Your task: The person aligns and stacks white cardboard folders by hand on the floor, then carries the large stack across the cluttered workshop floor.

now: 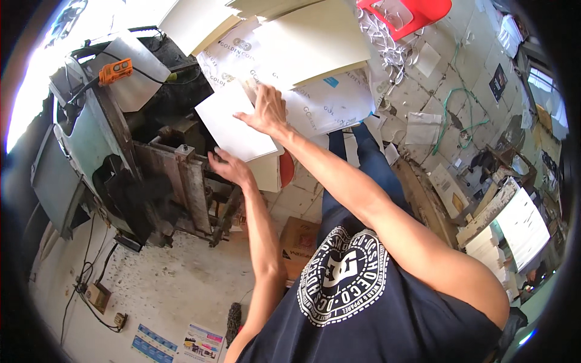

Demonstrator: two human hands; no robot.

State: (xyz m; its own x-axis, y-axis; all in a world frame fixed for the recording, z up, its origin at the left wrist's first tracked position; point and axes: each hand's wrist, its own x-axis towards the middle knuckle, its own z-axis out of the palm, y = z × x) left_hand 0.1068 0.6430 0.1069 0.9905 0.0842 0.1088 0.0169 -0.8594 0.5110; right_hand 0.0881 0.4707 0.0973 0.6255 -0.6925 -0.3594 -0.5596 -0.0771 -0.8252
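White rectangular sheets (233,124), seemingly a small stack, lie beside a dark machine. My right hand (268,112) rests over their right edge, thumb stretched left across the top sheet and the other fingers partly bent. At the lower left corner of the sheets is my left hand (231,167), its fingers apart; whether it touches the edge I cannot tell. Right behind my right hand, printed wrapping paper (321,109) spreads under a large pile of cream sheets (321,45). Under the white sheets, a paler stack (266,173) and a red rounded thing (286,168) show in part.
To the left stands the machine, with a metal frame (181,181) and an orange button control (115,71) on a cable. A red plastic chair (417,15) and shredded white strips (387,42) are at the far right. Below sits a cardboard box (298,239).
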